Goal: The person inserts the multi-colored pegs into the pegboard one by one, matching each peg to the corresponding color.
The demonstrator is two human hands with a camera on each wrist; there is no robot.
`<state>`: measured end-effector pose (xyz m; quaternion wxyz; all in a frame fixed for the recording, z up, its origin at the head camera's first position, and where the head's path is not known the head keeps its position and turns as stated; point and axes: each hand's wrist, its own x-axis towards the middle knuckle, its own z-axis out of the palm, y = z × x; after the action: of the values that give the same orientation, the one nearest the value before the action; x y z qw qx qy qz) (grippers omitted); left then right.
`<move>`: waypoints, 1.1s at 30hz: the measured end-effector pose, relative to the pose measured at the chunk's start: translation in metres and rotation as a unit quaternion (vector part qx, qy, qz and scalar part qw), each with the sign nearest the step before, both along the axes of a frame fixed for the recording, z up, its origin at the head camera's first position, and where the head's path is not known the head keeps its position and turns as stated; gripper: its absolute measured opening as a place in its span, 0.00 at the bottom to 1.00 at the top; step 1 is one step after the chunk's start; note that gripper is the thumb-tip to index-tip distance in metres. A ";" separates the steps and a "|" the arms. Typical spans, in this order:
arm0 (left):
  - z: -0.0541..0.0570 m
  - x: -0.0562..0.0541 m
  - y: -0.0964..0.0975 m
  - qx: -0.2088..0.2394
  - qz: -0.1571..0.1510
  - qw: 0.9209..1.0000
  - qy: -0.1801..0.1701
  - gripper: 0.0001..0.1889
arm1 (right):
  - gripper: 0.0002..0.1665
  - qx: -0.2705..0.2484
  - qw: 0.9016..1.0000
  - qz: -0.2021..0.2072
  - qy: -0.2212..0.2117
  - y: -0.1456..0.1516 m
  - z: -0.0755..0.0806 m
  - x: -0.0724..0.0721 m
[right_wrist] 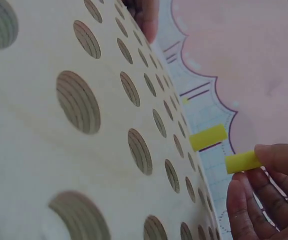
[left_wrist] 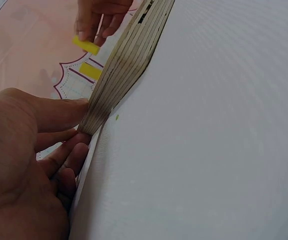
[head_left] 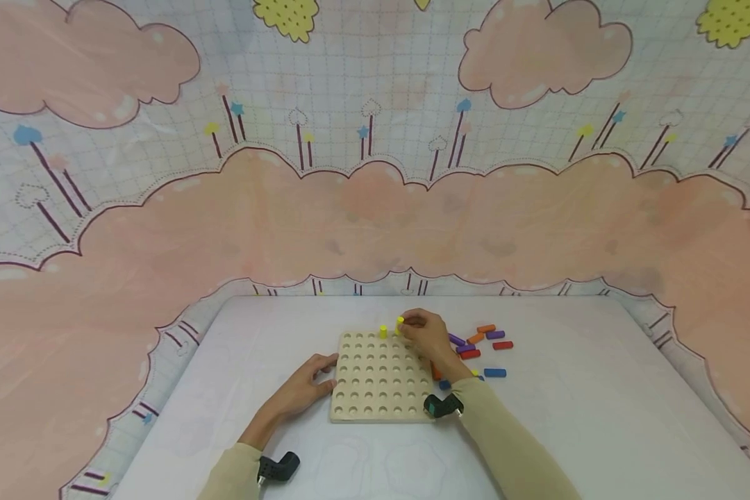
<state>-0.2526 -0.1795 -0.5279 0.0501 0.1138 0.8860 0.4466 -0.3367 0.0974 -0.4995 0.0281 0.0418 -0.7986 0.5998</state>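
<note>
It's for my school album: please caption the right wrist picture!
Right-hand fingers pinch one yellow peg; a second peg stands in the many-holed wooden board.

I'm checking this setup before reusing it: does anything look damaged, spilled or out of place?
Only a dark mark on one edge of the pegboard stands out against pale wood; I cannot tell whether it is damage. Loose pegs are scattered to the board's right, and the standing yellow peg looks straight.
</note>
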 end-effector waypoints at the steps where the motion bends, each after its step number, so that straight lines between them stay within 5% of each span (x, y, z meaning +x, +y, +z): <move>1: 0.000 0.000 0.000 0.004 -0.001 1.000 0.000 0.28 | 0.10 0.004 1.000 -0.002 -0.002 -0.001 0.000 0.000; 14: -0.001 0.000 -0.001 0.011 0.001 1.000 -0.009 0.28 | 0.09 0.044 0.998 -0.012 -0.033 -0.008 -0.010 -0.005; 33: -0.001 0.000 -0.001 0.009 0.001 1.000 -0.005 0.28 | 0.09 0.070 0.998 0.002 -0.006 -0.008 -0.010 -0.006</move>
<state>-0.2522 -0.1809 -0.5288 0.0536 0.1111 0.8819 0.4550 -0.3431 0.0890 -0.5099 0.0192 0.0418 -0.8386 0.5428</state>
